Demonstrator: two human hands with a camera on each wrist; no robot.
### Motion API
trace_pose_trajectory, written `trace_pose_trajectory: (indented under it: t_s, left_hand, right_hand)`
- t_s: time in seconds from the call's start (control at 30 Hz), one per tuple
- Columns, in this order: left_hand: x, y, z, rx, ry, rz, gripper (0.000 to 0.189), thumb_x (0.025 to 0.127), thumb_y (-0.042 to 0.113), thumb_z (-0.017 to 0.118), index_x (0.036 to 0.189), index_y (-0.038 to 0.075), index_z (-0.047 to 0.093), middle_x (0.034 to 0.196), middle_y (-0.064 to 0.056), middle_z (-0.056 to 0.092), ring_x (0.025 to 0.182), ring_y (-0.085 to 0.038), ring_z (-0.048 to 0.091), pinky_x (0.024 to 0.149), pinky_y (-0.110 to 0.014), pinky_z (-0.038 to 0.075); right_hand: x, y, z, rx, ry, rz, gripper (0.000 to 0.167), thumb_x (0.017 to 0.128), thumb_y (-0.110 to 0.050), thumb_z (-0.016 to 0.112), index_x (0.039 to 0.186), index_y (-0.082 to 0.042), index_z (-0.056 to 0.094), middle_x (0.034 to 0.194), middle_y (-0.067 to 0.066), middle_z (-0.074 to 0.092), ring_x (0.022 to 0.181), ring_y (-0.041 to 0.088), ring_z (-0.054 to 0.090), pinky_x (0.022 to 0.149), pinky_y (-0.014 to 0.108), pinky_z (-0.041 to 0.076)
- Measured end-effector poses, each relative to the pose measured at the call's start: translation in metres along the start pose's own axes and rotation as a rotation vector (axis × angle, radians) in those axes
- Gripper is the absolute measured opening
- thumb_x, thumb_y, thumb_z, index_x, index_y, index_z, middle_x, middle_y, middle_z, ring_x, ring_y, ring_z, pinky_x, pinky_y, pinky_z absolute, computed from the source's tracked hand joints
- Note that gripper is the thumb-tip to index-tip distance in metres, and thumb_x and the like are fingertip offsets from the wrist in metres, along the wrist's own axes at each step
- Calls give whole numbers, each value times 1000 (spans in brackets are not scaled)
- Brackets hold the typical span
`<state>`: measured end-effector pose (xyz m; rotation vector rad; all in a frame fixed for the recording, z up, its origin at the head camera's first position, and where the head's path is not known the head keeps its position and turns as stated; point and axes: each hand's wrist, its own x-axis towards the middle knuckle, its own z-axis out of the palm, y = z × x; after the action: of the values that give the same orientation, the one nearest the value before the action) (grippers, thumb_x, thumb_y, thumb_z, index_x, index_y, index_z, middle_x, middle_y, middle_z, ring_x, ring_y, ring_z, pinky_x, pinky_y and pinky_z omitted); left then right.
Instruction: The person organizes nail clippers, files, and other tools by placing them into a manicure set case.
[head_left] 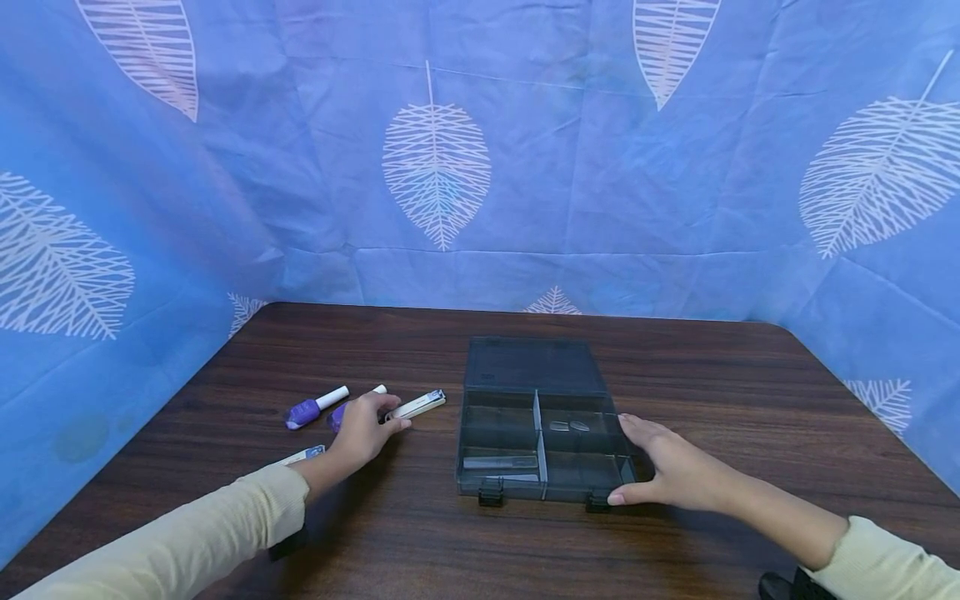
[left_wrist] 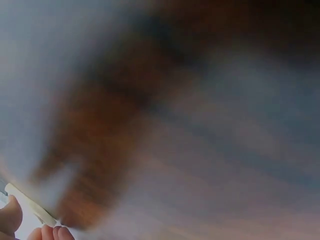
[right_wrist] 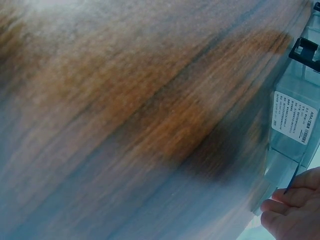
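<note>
My left hand [head_left: 362,432] pinches the near end of a slim, pale nail clipper [head_left: 422,403] between thumb and fingertips. In the left wrist view the clipper [left_wrist: 31,204] shows between the thumb and fingers. Just behind that hand lies a purple nail polish bottle [head_left: 337,417] with a white cap, partly covered by it. At the right, my right hand [head_left: 678,467] holds the side and front corner of a dark see-through compartment box [head_left: 501,487], its lid laid back. A label [right_wrist: 293,117] shows on the box in the right wrist view.
Another purple nail polish bottle [head_left: 303,413] lies at the left. A second clipper [head_left: 309,454] is partly behind the left forearm. Inside the box are dividers [head_left: 538,433] and small clear pieces [head_left: 568,426]. A leaf-patterned blue cloth [head_left: 525,183] hangs behind the brown table [head_left: 697,358].
</note>
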<state>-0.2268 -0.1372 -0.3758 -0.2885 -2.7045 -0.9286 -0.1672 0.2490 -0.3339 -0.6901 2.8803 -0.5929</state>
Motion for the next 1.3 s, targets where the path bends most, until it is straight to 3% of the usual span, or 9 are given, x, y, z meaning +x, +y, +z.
trace_pose_trajectory:
  t_s: [0.2, 0.5, 1.1, 1.3]
  left_hand:
    - [4, 1, 0, 36, -36, -44, 26, 78, 8, 72, 99, -6, 67, 94, -17, 66, 88, -28, 60, 79, -41, 49]
    - [5, 0, 4, 41, -41, -91, 14, 79, 6, 72, 89, -3, 70, 89, -14, 63, 84, -23, 55, 75, -38, 45]
    - [1, 4, -7, 49, -65, -67, 8, 78, 6, 72, 85, 2, 70, 80, -7, 68, 69, -14, 54, 61, -27, 44]
    - [-2, 6, -8, 60, -61, -4, 7, 78, 5, 72, 83, 1, 70, 76, -6, 66, 64, -11, 48, 57, -23, 40]
  right_hand:
    - [0, 0, 1, 3, 3, -3, 108, 71, -62, 67, 137, 16, 29, 141, 36, 31, 127, 53, 31, 96, 64, 33]
    - [0, 1, 1, -2, 5, -11, 107, 72, -61, 67, 136, 16, 29, 141, 36, 31, 127, 53, 32, 96, 64, 33]
    - [1, 0, 1, -1, -4, 10, 109, 71, -63, 66, 137, 15, 28, 142, 35, 30, 128, 53, 30, 97, 63, 32]
    - [0, 1, 1, 0, -4, 10, 109, 71, -63, 66, 137, 15, 28, 142, 35, 30, 128, 53, 30, 97, 64, 32]
